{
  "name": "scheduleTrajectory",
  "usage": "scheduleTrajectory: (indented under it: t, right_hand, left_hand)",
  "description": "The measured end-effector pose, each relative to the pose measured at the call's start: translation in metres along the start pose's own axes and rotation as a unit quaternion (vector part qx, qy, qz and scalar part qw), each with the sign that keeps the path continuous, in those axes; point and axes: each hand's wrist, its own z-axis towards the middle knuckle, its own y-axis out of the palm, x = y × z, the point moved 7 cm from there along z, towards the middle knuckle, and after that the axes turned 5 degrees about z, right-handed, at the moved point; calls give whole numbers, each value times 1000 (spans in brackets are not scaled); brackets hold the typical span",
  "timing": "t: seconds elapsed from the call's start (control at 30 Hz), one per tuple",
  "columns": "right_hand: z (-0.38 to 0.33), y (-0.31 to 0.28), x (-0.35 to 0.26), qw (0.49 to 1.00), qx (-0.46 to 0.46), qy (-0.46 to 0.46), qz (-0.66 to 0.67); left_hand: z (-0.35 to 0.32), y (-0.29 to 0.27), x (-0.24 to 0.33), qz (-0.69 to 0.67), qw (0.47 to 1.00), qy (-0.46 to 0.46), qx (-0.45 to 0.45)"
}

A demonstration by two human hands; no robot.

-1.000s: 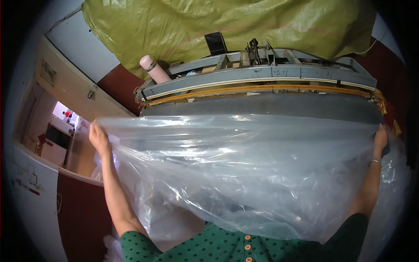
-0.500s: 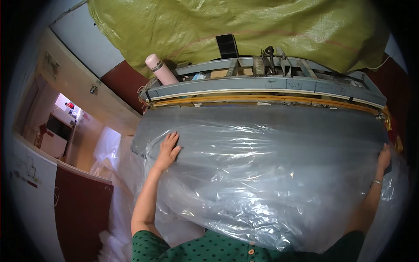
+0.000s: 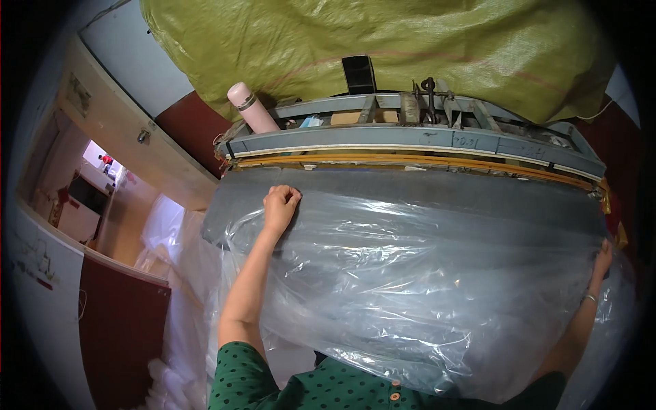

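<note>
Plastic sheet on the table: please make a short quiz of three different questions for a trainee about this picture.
1. True or false: the left hand presses on the plastic sheet near its far edge.
2. Where is the right hand? A. on the pink bottle; B. at the right edge of the sheet; C. on the green tarp.
3. Fill in: the pink bottle stands at the ______ end of the grey machine frame.

Key: 1 true; 2 B; 3 left.
</note>
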Motion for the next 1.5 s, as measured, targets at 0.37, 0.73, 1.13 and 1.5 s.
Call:
scheduleTrajectory:
  t: [0.37,0.73,1.13,1.5]
  right_hand:
    - [-8,-51,-16,971,0,40,236]
    - [-38,47,-195,963,64,-50,256]
    - [-46,143,-198,986,111,-84,88]
    - [-33,171,-211,968,185,-99,139]
  left_hand:
    - [-4,-3,11,23,999,15,24]
    - [32,-43,-91,-162,951,-112,238]
    - [58,22,-179,-141,959,-157,192]
    - [81,26,-182,-241,935,-159,205]
